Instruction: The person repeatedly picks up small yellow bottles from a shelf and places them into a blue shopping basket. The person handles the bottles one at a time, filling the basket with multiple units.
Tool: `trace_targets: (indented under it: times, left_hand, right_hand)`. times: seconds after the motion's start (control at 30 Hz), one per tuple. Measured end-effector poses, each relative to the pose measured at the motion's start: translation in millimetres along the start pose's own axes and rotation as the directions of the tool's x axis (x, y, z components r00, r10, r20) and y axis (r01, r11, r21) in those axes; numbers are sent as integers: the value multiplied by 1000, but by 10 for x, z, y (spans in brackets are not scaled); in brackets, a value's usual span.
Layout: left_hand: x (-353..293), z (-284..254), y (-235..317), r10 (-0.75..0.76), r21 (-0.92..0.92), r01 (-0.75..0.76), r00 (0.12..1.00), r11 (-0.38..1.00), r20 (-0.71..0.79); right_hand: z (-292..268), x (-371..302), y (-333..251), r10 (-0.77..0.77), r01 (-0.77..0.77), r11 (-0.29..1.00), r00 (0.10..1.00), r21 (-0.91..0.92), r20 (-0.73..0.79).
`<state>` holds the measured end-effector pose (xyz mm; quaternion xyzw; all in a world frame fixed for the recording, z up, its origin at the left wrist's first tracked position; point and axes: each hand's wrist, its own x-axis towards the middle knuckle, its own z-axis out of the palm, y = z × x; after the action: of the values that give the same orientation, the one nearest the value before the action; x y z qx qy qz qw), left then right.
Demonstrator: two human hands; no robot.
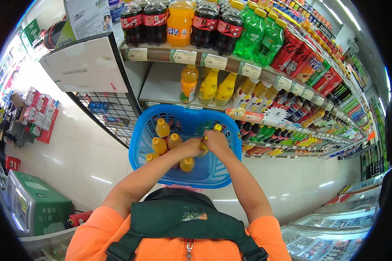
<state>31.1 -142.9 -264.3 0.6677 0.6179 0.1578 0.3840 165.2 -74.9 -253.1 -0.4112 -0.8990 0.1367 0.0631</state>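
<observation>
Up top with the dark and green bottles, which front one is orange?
The orange bottle, third from left; the other front ones are dark bottles and green bottles.

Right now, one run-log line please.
left hand: over blue basket | right hand: beside yellow cap | grips: unclear | orange bottles: in basket | shelf: drinks

Blue slotted plastic basket [228, 165]: solid hue across walls and base. Orange round-shouldered plastic juice bottles [163, 130]: yellow caps. Yellow tapered bottles [209, 87]: dark lettering. Near-black waisted plastic cola bottles [155, 21]: red labels with pale lettering. Orange plastic soda bottle [179, 22]: blue-and-white lettering. Green plastic soda bottles [250, 32]: yellow caps. Red cylindrical metal cans [286, 50]: white markings. Orange short-sleeved fabric shirt [267, 239]: plain. Dark-green fabric bib apron [159, 219]: speckled pale-and-orange print. Black wire panel [103, 109]: square grid pattern.
</observation>
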Motion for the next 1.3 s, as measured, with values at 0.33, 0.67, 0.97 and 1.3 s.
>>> trace_targets:
  times: [0.33, 0.67, 0.97, 1.3]
  left_hand:
    - [103, 185, 66, 56, -2, -57, 985, 998, 162]
    - [194, -946, 32, 7, -221, -272, 646, 937, -763]
    - [362, -1918, 88, 81, -4, -133, 624, 991, -777]
    - [-254, -1427, 429, 365, 166, -369, 576, 914, -731]
  right_hand:
    - [-163, -218, 200, 72, -28, 967, 984, -255, 166]
    - [-942, 525, -319, -115, 170, 976, 930, 133, -349]
    - [-1248, 1444, -795, -49, 134, 913, 974, 386, -221]
    - [-1077, 659, -755, -177, 340, 921, 798, 189, -576]
